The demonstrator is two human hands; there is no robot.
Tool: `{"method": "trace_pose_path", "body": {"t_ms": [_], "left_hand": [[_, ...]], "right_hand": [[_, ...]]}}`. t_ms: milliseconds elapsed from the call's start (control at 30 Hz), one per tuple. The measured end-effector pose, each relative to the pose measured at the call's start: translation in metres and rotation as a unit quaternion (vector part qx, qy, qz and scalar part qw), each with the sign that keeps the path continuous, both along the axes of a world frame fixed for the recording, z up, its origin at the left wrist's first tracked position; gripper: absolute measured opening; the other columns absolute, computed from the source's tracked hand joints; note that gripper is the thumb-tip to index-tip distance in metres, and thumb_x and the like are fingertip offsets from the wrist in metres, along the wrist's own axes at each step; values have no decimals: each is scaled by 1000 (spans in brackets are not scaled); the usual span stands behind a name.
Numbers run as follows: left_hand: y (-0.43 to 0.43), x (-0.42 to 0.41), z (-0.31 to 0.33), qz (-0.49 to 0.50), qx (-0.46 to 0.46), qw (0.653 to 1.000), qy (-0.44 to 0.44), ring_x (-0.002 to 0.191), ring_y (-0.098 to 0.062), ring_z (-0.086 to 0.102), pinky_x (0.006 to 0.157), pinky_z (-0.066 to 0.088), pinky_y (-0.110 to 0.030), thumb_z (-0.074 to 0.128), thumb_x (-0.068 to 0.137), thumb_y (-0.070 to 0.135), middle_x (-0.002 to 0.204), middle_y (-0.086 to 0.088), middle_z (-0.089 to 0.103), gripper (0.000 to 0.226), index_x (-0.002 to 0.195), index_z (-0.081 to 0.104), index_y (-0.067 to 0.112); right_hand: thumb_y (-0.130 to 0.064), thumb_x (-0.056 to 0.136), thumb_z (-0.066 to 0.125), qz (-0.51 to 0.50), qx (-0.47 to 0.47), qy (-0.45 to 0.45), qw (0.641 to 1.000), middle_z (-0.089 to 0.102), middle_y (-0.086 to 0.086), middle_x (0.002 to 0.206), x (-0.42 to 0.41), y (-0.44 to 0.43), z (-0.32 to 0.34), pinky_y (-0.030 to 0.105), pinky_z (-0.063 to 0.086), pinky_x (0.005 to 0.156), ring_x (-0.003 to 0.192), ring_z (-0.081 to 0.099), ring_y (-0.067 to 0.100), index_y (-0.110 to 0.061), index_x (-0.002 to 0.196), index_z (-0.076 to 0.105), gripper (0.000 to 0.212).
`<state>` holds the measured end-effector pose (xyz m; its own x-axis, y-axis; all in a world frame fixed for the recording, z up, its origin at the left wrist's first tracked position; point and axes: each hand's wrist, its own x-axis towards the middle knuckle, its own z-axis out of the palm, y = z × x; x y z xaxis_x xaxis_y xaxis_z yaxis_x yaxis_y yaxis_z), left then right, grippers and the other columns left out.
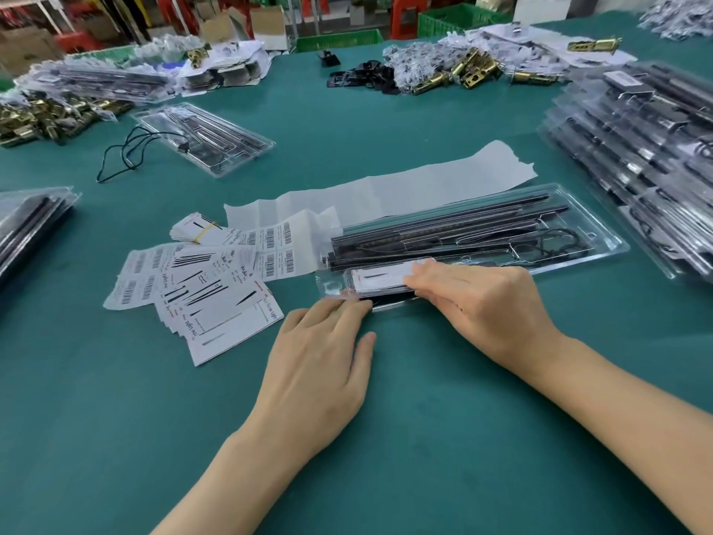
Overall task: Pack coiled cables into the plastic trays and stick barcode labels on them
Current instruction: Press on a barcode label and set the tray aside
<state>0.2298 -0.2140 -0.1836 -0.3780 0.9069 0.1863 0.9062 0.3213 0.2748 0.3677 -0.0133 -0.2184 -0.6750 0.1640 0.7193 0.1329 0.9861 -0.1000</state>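
Head view: we stick a label [380,278] on the packed tray [611,247].
Left hand [320,357] lies flat, steadying the tray's edge; right hand [478,303] smooths the label with straight fingers; cable [559,241] coiled inside.

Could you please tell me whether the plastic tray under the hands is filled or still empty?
Filled: the clear plastic tray holds long black bars and a coiled black cable.
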Motion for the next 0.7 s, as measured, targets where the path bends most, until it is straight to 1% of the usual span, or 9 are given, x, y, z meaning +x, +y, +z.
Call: {"method": "trace_pose_path", "body": {"t_ms": [100, 167, 300, 333, 400, 467, 533, 600, 700], "left_hand": [[7, 7, 1, 22, -8, 1000, 21, 131, -15, 56, 97, 43, -34, 54, 100, 22, 126, 9, 69, 28, 126, 64, 18], [6, 11, 0, 29, -6, 999, 34, 131, -18, 59, 101, 48, -35, 62, 96, 16, 128, 5, 70, 28, 124, 67, 16], [2, 11, 1, 24, 14, 998, 49, 133, -14, 59, 107, 44, -28, 66, 95, 13, 136, 5, 68, 36, 131, 68, 16], [0, 10, 1, 22, 24, 998, 59, 128, -14, 63, 101, 51, -30, 68, 94, 13, 133, 4, 70, 33, 126, 72, 16], [-7, 7, 2, 21, 67, 994, 89, 111, -14, 72, 76, 63, -35, 68, 93, 11, 116, 5, 77, 18, 107, 78, 18], [-15, 1, 6, 27, 118, 986, 114, 84, -16, 77, 53, 56, -33, 64, 95, 20, 90, 9, 78, 14, 93, 78, 23], [-14, -9, 11, 24, 148, 979, 135, 69, -17, 71, 51, 50, -33, 66, 98, 27, 79, 11, 73, 12, 94, 77, 27], [-4, -22, 13, -4, 137, 978, 156, 84, -19, 73, 62, 56, -35, 76, 94, 28, 97, 10, 76, 11, 105, 78, 25], [18, -37, 11, -69, 78, 986, 128, 113, -20, 72, 84, 60, -37, 86, 83, 30, 124, 7, 74, 40, 120, 76, 23]], "right_hand": [[-7, 90, 80, 1, -11, -8, 1000, 79, -1, 109, 0, -1, 1, 35, 63, 61, 105, 74, 16, -15, 107, 81, 18], [-15, 93, 76, 2, -17, -12, 1000, 79, -3, 110, 0, -2, 2, 34, 63, 62, 105, 74, 14, -17, 106, 82, 14], [-24, 94, 73, 0, -24, -20, 1000, 78, -9, 110, 1, -5, 7, 31, 60, 60, 96, 76, 11, -23, 102, 82, 12], [-26, 95, 72, -3, -25, -22, 999, 78, -9, 109, 1, -5, 7, 30, 60, 60, 95, 76, 10, -23, 101, 82, 12], [-27, 95, 72, -5, -27, -26, 999, 78, -10, 110, 0, -5, 7, 28, 59, 59, 92, 76, 10, -24, 100, 82, 12], [-25, 95, 72, -5, -22, -29, 999, 78, -10, 109, 0, -4, 6, 29, 58, 56, 88, 77, 11, -24, 98, 81, 10], [-23, 95, 73, -4, -16, -26, 1000, 78, -11, 108, -1, -5, 6, 30, 56, 53, 81, 76, 12, -24, 96, 80, 8], [-22, 94, 74, -1, -11, -22, 1000, 77, -11, 106, 0, -6, 7, 31, 55, 52, 81, 75, 11, -24, 94, 80, 6], [-25, 95, 72, 7, 6, -37, 999, 77, -9, 108, 1, -6, 8, 32, 59, 64, 99, 73, 9, -22, 98, 80, 9]]}}
